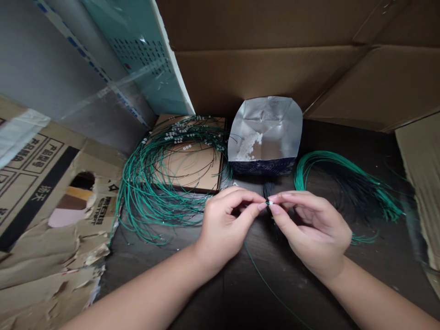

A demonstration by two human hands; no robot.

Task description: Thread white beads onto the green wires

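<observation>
In the middle of the head view my two hands meet, fingertip to fingertip. My left hand (pixel 227 222) is closed, thumb and forefinger pinching a thin green wire (pixel 256 268), part of which trails down toward the front edge. My right hand (pixel 314 229) is closed too, its thumb and forefinger on a small white plastic connector (pixel 271 202) at the wire. The fingertips partly hide how wire and connector join. Just behind the fingers lies a bunch of dark wires (pixel 268 189). An open foil-lined bag (pixel 280 133) holding small white pieces (pixel 249 145) stands beyond my hands.
Left, a heap of green and black wires (pixel 137 183) with white ends spreads over a flat cardboard box (pixel 192 172). Right lies a bundle of green and black wires (pixel 330 160). Cardboard walls (pixel 275 73) and a torn carton (pixel 44 275) enclose the dark tabletop (pixel 192 298).
</observation>
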